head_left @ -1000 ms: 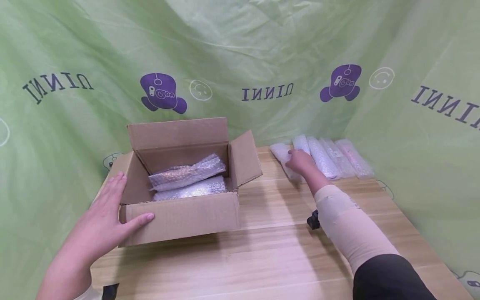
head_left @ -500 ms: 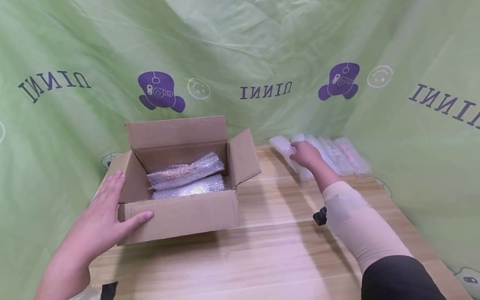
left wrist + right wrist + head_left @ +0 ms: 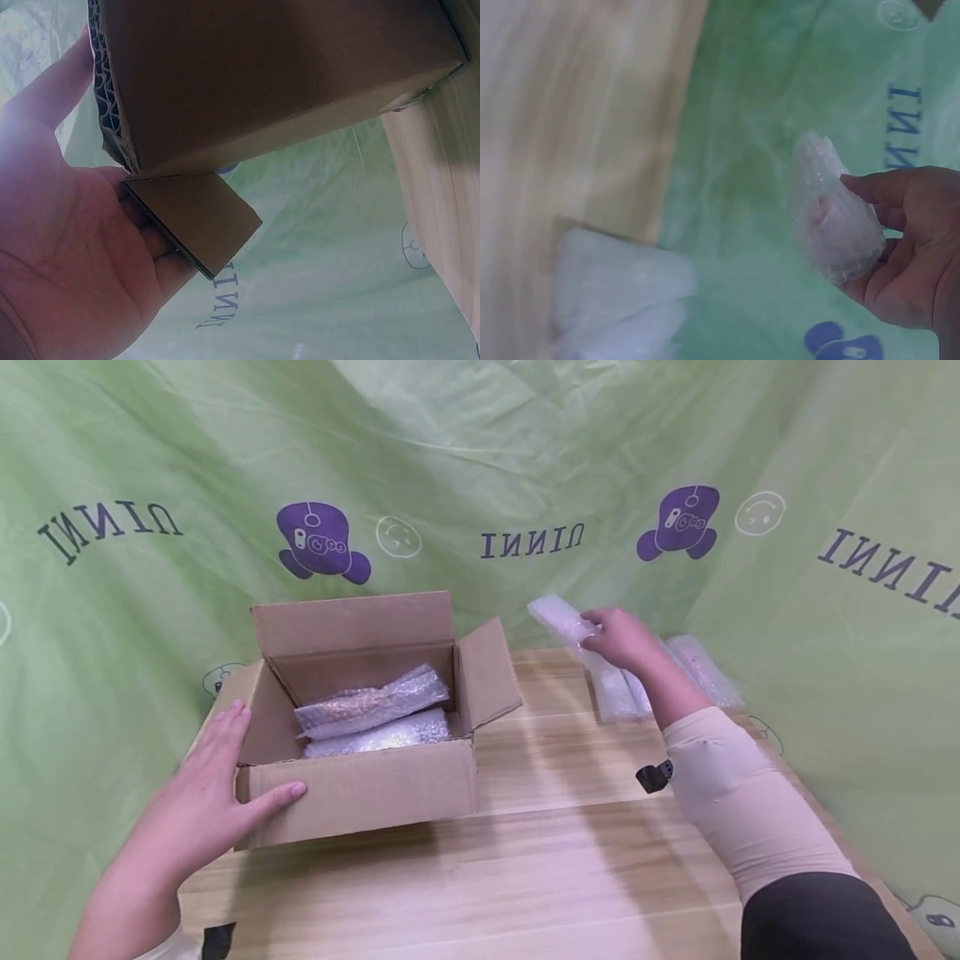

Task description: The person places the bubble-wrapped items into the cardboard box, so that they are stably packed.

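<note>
My right hand [image 3: 622, 639] pinches a bubble-wrapped package [image 3: 558, 617], raised and tilted above the back of the table. In the right wrist view the package [image 3: 832, 214] shows a pinkish patch through the wrap, with thumb and fingers on its sides. My left hand [image 3: 198, 802] rests on the near left corner of an open cardboard box [image 3: 367, 793]. Its fingers lie straight along the left flap, its thumb on the front side. In the left wrist view the fingertips pass behind a small flap [image 3: 191, 214]. Two bubble-wrapped packages [image 3: 375, 702] lie inside the box.
More bubble-wrapped packages [image 3: 705, 670] lie side by side at the table's back right, partly hidden by my right hand and forearm. The box's back flap [image 3: 356, 627] and right flap [image 3: 489, 675] stand up. A green printed curtain [image 3: 465, 460] hangs close behind the wooden table [image 3: 517, 877].
My right hand has gripped the leftmost package of the row and lifted it up off the table. The left hand stays at the box corner.
</note>
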